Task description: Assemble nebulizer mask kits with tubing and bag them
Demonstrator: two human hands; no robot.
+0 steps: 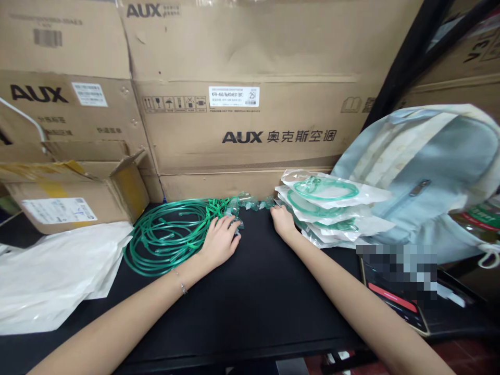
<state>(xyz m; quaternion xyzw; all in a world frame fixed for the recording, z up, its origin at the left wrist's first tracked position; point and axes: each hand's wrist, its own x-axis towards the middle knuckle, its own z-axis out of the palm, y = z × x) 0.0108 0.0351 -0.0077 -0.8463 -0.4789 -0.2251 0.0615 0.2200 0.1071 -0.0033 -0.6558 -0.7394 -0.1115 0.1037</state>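
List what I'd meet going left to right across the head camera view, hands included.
White pouches → coiled green tubing → left hand → right hand → stack of bagged green tubing → pale blue backpack.

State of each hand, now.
Left hand: palm down, fingers partly spread, by clear plastic pieces beside coiled, translucent green tubing; grip hidden.
Right hand: fingers curled by a small, clear greenish plastic piece; grip cannot be told.

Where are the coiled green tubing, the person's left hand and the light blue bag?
Green tubing (167, 237): head view, middle of the coil.
Left hand (219, 240): head view, back of the hand.
Light blue bag (443, 174): head view, its fabric side.
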